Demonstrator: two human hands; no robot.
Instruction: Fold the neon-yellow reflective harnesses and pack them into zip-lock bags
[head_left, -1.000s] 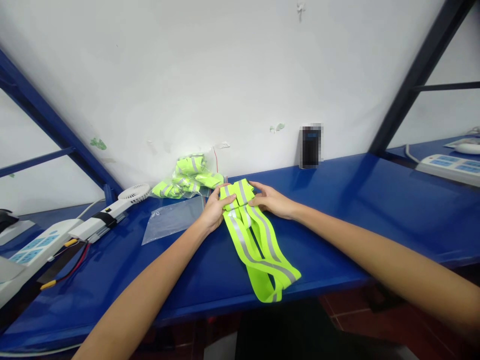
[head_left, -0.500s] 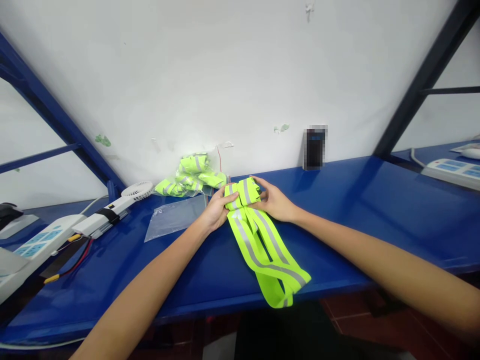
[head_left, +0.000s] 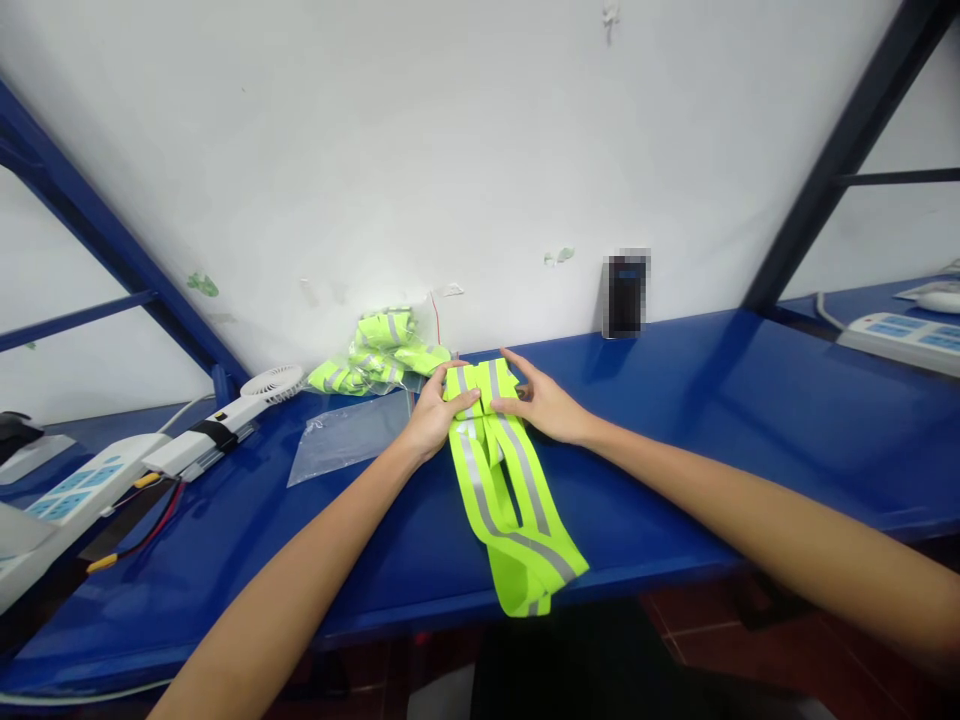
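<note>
A neon yellow reflective strap (head_left: pixel 517 500) with grey stripes lies partly rolled up on the blue table, its loose loop trailing toward the front edge. My left hand (head_left: pixel 435 412) is closed on the left side of the rolled part, thumb on top. On the right side, my right hand (head_left: pixel 549 402) grips the same roll, thumb pressed on its front and index finger stretched beyond it. Left of my left hand lies a flat clear plastic bag (head_left: pixel 346 440). Behind it, bagged yellow reflective straps (head_left: pixel 386 345) are piled against the wall.
A white handheld fan (head_left: pixel 271 384) rests at the left beside a white battery pack with wires and a power strip (head_left: pixel 82 490). A dark, pixelated box (head_left: pixel 624 297) leans on the wall. Another power strip (head_left: pixel 907 338) lies far right. The blue table (head_left: pixel 720 420) ends in front of me.
The strap's loose end has swung left and the two rolled sections sit flatter and more even. Both hands keep hold with small shifts of the fingers.
</note>
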